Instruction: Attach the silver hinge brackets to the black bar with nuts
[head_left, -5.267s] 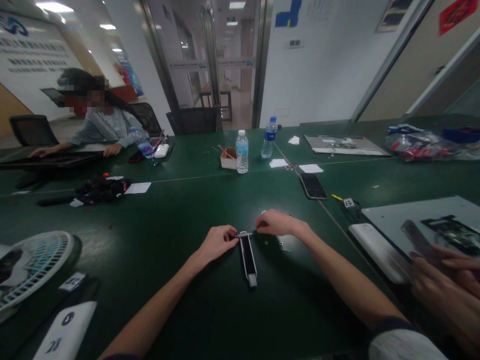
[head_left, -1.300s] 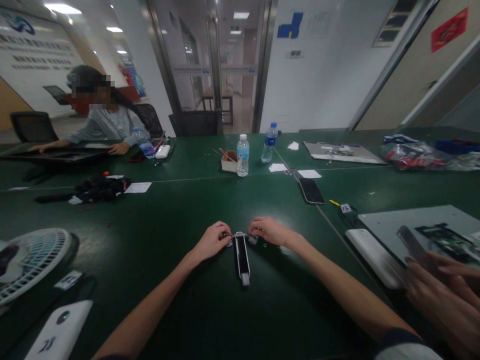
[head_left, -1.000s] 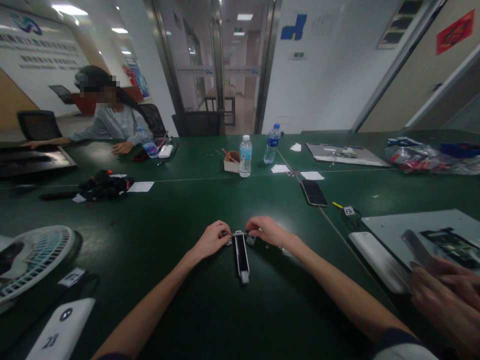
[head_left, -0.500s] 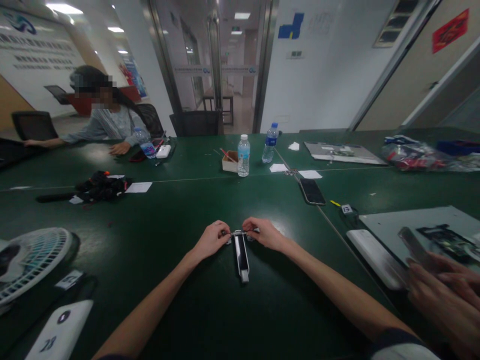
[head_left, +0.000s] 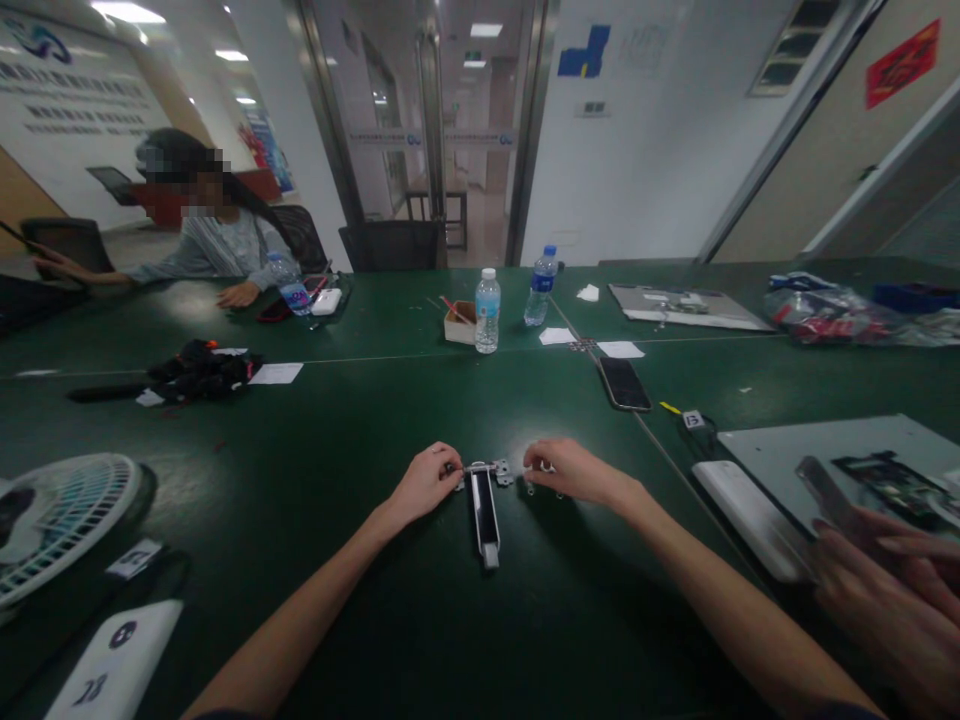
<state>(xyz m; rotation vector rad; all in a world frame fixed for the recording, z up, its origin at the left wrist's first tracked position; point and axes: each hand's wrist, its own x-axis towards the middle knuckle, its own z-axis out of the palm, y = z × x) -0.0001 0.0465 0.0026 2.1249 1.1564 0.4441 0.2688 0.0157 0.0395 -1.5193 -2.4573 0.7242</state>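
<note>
On the green table lies a narrow white-framed device (head_left: 485, 510) with a dark face and a pale block at its near end. A metal hinge-like piece (head_left: 503, 472) runs across its far end. My left hand (head_left: 427, 478) is closed in a pinch at the left end of that piece, its fingertips hiding part of it. My right hand (head_left: 574, 468) is to the right, apart from the piece, with its fingers curled down over several small ring-like parts (head_left: 531, 490). Whatever its fingertips hold is too small to make out.
A phone (head_left: 624, 383), water bottles (head_left: 487, 320) and a small box (head_left: 459, 322) stand farther back. A fan (head_left: 75, 510) and a white power bank (head_left: 112, 665) are at left. Another person's hands (head_left: 892, 590) hold a phone-like object at right. Someone sits across the table.
My right hand has let go of the hinge-like piece's right end and moved right, over the small parts. My left hand stays at its end.
</note>
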